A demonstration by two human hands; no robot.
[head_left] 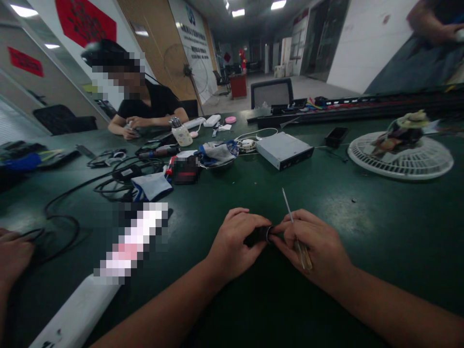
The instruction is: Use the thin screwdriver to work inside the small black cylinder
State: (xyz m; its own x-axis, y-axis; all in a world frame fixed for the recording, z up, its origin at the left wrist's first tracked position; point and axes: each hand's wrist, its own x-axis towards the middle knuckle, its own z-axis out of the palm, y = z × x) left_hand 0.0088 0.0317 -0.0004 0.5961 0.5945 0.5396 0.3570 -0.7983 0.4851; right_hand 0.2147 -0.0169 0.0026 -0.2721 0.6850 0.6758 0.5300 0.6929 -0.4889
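Observation:
Low in the middle of the view, my left hand (232, 244) is closed around a small dark round part (258, 235) with a shiny ring-like edge facing right. The thumb and fingertips of my right hand (321, 244) meet that edge. Tucked in the same right hand is a screwdriver (303, 256), its amber handle pointing down and its thin metal shaft rising up and to the left. What exactly the dark part is cannot be made out, as my fingers cover much of it.
On the green table (217, 198) stand a grey drive box (284, 149), a white fan grille (400, 157) with a motor, gloves (217, 153) and cables (119, 176). A white device (79, 309) lies at left, near another person's hand (14, 256). One person (152, 104) sits opposite.

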